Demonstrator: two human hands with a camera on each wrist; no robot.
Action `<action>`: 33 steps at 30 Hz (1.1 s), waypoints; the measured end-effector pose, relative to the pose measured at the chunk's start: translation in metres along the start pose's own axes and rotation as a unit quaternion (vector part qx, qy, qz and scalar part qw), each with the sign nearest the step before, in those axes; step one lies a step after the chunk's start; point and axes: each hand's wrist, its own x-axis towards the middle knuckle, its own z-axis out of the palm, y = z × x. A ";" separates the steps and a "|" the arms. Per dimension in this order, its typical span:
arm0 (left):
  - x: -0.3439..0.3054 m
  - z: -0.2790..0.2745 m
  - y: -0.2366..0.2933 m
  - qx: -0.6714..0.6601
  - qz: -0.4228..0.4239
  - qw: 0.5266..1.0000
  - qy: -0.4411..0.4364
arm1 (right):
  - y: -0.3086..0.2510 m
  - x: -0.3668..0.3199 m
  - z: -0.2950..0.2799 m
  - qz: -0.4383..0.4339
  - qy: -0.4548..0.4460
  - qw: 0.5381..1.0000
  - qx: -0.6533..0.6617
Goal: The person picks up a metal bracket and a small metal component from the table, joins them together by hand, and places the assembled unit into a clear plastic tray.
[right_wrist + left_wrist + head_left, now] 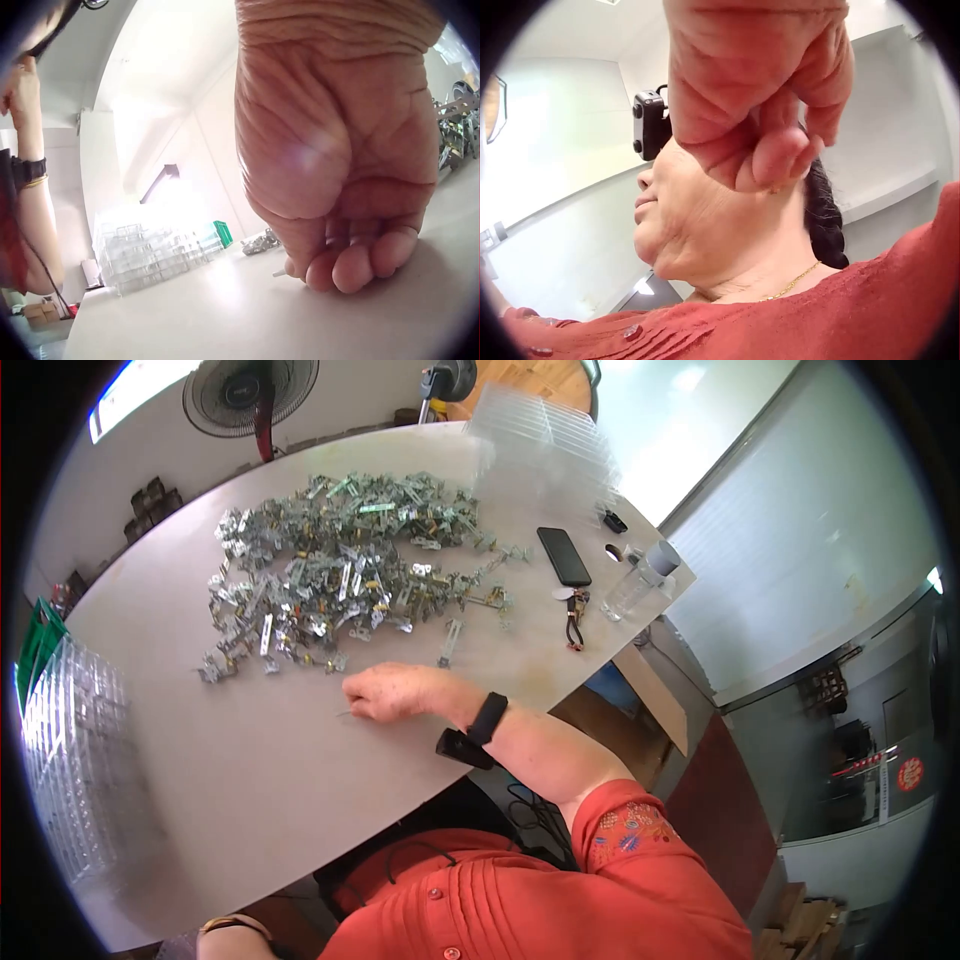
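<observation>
My right hand (pixel 390 692) rests low over the table, just in front of the metal pile, its fingers curled in toward the palm. From between thumb and forefinger sticks the short end of a thin pale piece (pixel 279 273); the rest of it is hidden in the hand. My left hand (pixel 761 97) is raised beside the head, away from the table, with fingers bent and fingertips close together. Nothing shows between them. A large heap of small metal brackets (pixel 375 585), some with brass-coloured parts, lies beyond the right hand.
Stacked clear plastic trays stand at the left edge (pixel 75 760) and the far right (pixel 545 445). A phone (pixel 563 556), a key bunch (pixel 573 620) and a clear bottle (pixel 640 582) lie along the right side. One loose bracket (pixel 450 642) sits near the right hand.
</observation>
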 end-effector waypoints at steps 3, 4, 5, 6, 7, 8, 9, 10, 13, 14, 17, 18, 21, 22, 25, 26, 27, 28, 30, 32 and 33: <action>-0.023 -0.021 -0.030 -0.032 -0.042 0.997 0.049 | 0.003 -0.001 0.003 -0.032 0.021 0.999 -0.009; -0.045 -0.018 -0.032 -0.031 -0.157 0.979 0.127 | 0.004 -0.001 0.003 -0.036 0.021 0.999 -0.009; -0.052 -0.020 -0.031 0.003 -0.282 0.946 0.158 | 0.004 -0.002 0.003 -0.037 0.024 0.999 -0.005; -0.047 -0.012 -0.034 -0.044 -0.326 0.912 0.245 | 0.003 -0.002 0.003 -0.042 0.028 0.999 -0.003; -0.068 0.001 -0.045 -0.087 -0.306 0.892 0.323 | 0.003 -0.003 0.003 -0.036 0.024 0.999 0.001; -0.090 0.008 -0.056 -0.126 -0.281 0.864 0.398 | 0.003 -0.003 0.002 -0.029 0.019 0.999 0.004; -0.092 0.008 -0.059 -0.121 -0.284 0.863 0.400 | 0.005 -0.003 0.002 -0.035 0.022 0.999 0.004; -0.092 0.009 -0.061 -0.123 -0.237 0.859 0.437 | 0.007 -0.002 0.004 -0.045 0.027 0.999 0.006; -0.088 0.010 -0.068 -0.079 -0.217 0.840 0.491 | 0.007 -0.005 0.004 -0.062 0.033 0.998 0.006; -0.085 0.010 -0.070 -0.039 -0.242 0.828 0.505 | 0.006 -0.005 0.004 -0.062 0.033 0.998 0.003; -0.082 0.001 -0.084 0.075 -0.395 0.817 0.413 | 0.011 0.000 0.008 -0.058 0.034 0.998 0.004; -0.084 -0.003 -0.094 0.168 -0.475 0.793 0.342 | 0.010 -0.001 0.007 -0.064 0.035 0.997 0.005; -0.105 -0.003 -0.133 0.176 -0.539 0.742 0.358 | 0.007 -0.002 0.004 -0.067 0.027 0.997 -0.004; -0.109 -0.004 -0.143 0.148 -0.583 0.704 0.378 | 0.008 0.000 0.005 -0.064 0.023 0.998 -0.012; -0.133 -0.008 -0.163 0.115 -0.573 0.683 0.439 | 0.013 0.003 0.006 -0.075 0.024 0.997 -0.013; -0.142 -0.011 -0.167 0.061 -0.577 0.655 0.483 | 0.013 0.003 0.006 -0.082 0.025 0.996 -0.007; -0.151 -0.014 -0.174 0.059 -0.591 0.624 0.508 | 0.013 0.001 0.007 -0.096 0.021 0.995 -0.006; -0.165 -0.015 -0.183 0.063 -0.591 0.615 0.519 | 0.013 0.000 0.007 -0.108 0.031 0.994 -0.011; -0.200 -0.018 -0.201 0.051 -0.610 0.602 0.512 | 0.014 -0.001 0.005 -0.129 0.048 0.990 -0.015; -0.222 -0.022 -0.210 0.086 -0.648 0.573 0.494 | 0.015 0.001 0.006 -0.116 0.038 0.992 -0.020; -0.232 -0.022 -0.216 0.074 -0.612 0.587 0.525 | 0.015 0.002 0.006 -0.114 0.033 0.993 -0.023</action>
